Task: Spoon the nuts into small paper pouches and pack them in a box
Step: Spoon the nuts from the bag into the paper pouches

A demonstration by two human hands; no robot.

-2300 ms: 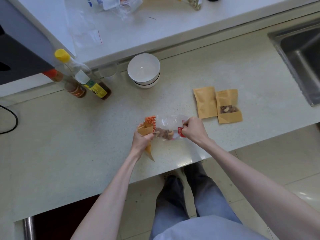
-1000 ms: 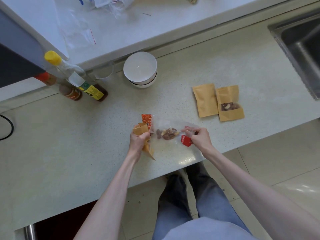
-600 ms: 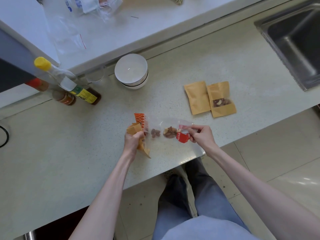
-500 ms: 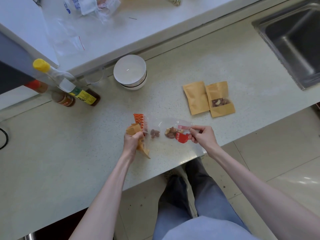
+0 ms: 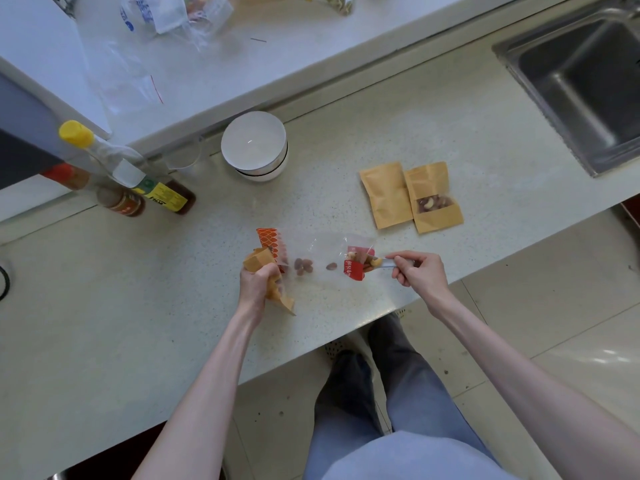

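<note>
A clear plastic nut bag with red and orange ends lies on the pale counter; a few nuts stay inside it. My left hand grips a brown paper pouch together with the bag's orange end. My right hand pinches the handle of a spoon whose bowl, loaded with nuts, sits at the bag's red mouth. Two other brown pouches lie to the right: a plain pouch and a windowed pouch showing nuts.
Stacked white bowls stand behind the bag. Sauce bottles crowd the back left. A steel sink is at the far right. Plastic bags lie on the raised white ledge. The counter's front edge runs just below my hands.
My right hand has drawn back to the right, pulling the spoon with nuts out to the bag's mouth. Fewer nuts remain in the bag. My left hand keeps its grip.
</note>
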